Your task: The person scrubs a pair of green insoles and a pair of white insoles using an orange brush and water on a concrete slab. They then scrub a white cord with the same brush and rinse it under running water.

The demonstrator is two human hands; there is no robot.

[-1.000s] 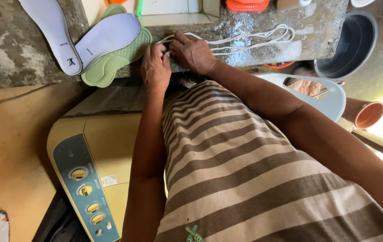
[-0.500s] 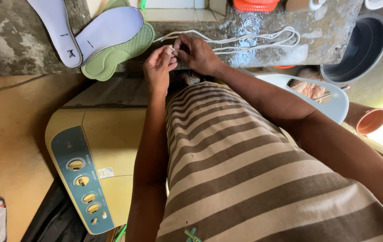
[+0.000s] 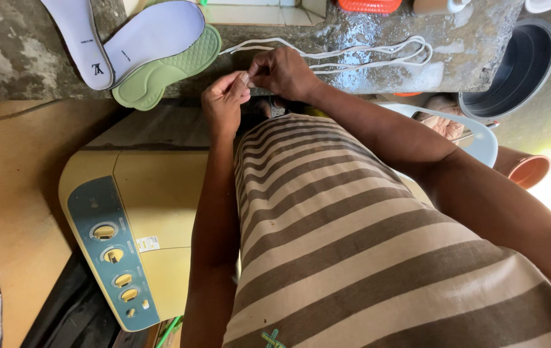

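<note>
White shoelaces lie in loops on a wet concrete ledge. My right hand pinches one end of the lace just in front of the ledge. My left hand meets it, fingertips closed on the same lace end. Both hands are held together above my brown-and-cream striped shirt. Two white insoles and a green insole rest on the ledge to the left of my hands.
A cream washing machine with a blue panel of knobs stands at my left. A dark basin and a terracotta pot are at the right. An orange object sits at the back of the ledge.
My hands have lifted slightly off the ledge and drawn together, both pinching the lace end. The view has shifted a little.
</note>
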